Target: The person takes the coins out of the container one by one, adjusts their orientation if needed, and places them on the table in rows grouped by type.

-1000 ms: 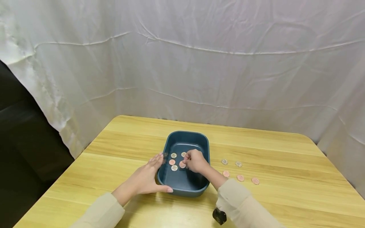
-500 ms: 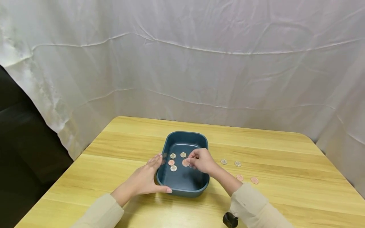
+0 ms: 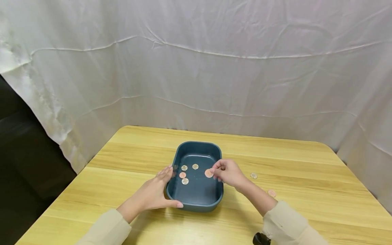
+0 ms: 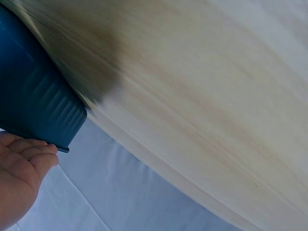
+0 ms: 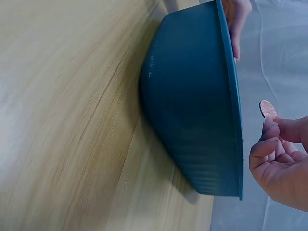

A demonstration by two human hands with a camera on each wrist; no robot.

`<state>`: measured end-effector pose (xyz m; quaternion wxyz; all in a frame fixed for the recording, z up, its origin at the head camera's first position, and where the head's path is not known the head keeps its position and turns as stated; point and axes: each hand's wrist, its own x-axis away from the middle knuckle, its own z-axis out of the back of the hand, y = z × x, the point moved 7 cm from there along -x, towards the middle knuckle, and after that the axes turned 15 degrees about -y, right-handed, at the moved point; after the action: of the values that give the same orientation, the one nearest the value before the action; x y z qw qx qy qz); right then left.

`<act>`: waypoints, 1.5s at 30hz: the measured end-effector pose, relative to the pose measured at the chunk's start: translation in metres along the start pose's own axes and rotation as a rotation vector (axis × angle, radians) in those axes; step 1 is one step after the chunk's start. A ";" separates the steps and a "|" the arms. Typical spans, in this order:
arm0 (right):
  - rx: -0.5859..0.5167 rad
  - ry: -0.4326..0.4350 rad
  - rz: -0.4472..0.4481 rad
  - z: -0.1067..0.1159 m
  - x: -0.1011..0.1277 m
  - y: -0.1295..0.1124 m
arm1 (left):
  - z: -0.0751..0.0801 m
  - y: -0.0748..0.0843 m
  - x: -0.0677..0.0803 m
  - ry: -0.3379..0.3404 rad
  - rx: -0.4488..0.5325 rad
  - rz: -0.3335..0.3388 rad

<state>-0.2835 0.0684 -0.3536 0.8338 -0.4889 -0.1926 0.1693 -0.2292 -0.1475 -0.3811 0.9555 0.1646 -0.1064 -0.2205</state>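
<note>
A white sheet hung behind the wooden table (image 3: 128, 149). The left hand (image 3: 153, 194) lay against the blue tub's (image 3: 196, 202) left wall, fingers straight, thumb along its near wall. The right hand (image 3: 229, 172) pinched a copper coin (image 3: 209, 173) over the tub's right side.

No text, label, brand, number or sign can be read on any thing in these views; the coins are too small.
</note>
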 end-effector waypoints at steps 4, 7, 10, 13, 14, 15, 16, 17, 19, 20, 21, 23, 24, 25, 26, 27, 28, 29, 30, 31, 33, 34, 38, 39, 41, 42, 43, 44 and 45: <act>-0.035 -0.007 0.011 0.008 0.009 0.005 | 0.000 0.001 0.000 0.000 0.002 -0.001; -0.059 -0.013 0.002 0.015 0.016 0.009 | 0.000 0.001 0.000 0.002 0.003 -0.003; -0.066 -0.014 -0.008 0.023 0.023 0.014 | -0.001 0.002 0.000 0.004 -0.002 -0.003; -0.083 -0.015 -0.012 0.031 0.030 0.019 | -0.001 0.001 0.000 0.004 -0.004 -0.002; -0.071 -0.008 -0.006 0.034 0.032 0.020 | -0.001 0.001 0.000 0.004 -0.004 0.001; -0.067 0.001 -0.012 0.038 0.035 0.022 | -0.001 0.001 0.000 0.004 -0.002 0.001; -0.058 0.006 -0.016 0.041 0.037 0.024 | -0.001 0.000 0.000 0.005 0.000 0.000; -0.051 0.010 -0.021 0.044 0.039 0.027 | -0.001 0.000 0.000 0.006 0.000 0.002; -0.022 0.024 -0.035 0.051 0.045 0.031 | 0.000 0.000 0.000 0.008 0.000 0.000; -0.013 0.029 -0.044 0.054 0.047 0.033 | 0.000 0.000 0.000 0.009 -0.002 0.000; -0.011 0.032 -0.051 0.057 0.050 0.036 | 0.000 0.000 0.000 0.011 -0.001 -0.001; -0.004 0.039 -0.055 0.064 0.055 0.041 | 0.000 0.001 0.000 0.012 -0.003 -0.002; -0.004 0.043 -0.060 0.067 0.057 0.044 | 0.000 0.001 0.000 0.012 -0.003 -0.002; -0.002 0.048 -0.064 0.070 0.060 0.046 | 0.001 0.001 -0.001 0.012 -0.002 -0.002; -0.004 0.053 -0.069 0.074 0.062 0.049 | 0.001 0.001 -0.001 0.011 -0.001 -0.003; -0.003 0.055 -0.074 0.077 0.064 0.052 | 0.001 0.001 -0.001 0.011 0.000 -0.003; -0.002 0.058 -0.078 0.081 0.067 0.055 | 0.001 0.001 -0.001 0.011 0.001 -0.003; -0.005 0.062 -0.085 0.084 0.069 0.059 | 0.001 0.001 -0.001 0.011 0.002 -0.003; -0.001 0.067 -0.097 0.088 0.071 0.062 | 0.001 0.001 -0.001 0.011 0.003 -0.002; 0.002 0.071 -0.104 0.091 0.074 0.066 | 0.001 0.001 -0.001 0.012 0.004 -0.003; 0.012 0.077 -0.123 0.097 0.079 0.073 | 0.000 0.001 0.000 0.014 0.005 -0.004; 0.015 0.082 -0.131 0.100 0.082 0.077 | 0.000 0.001 0.000 0.015 0.006 -0.004; 0.028 0.096 -0.162 0.110 0.093 0.092 | 0.000 0.000 0.000 0.019 0.008 -0.006; 0.029 0.100 -0.169 0.113 0.096 0.096 | 0.000 0.000 0.000 0.020 0.008 -0.006; 0.038 0.110 -0.189 0.117 0.100 0.105 | 0.000 0.000 0.000 0.020 0.009 -0.006; 0.038 0.113 -0.200 0.120 0.103 0.109 | 0.000 0.000 0.000 0.021 0.010 -0.006; 0.041 0.117 -0.209 0.122 0.105 0.113 | 0.000 0.000 0.000 0.022 0.009 -0.006; 0.043 0.120 -0.221 0.124 0.107 0.118 | 0.000 0.000 0.000 0.023 0.009 -0.006; 0.051 0.122 -0.233 0.126 0.108 0.122 | 0.000 0.000 0.000 0.023 0.010 -0.005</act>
<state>-0.2622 0.2705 -0.3878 0.8702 -0.4512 -0.1925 0.0462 -0.2287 -0.1474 -0.3813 0.9552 0.1723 -0.0962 -0.2205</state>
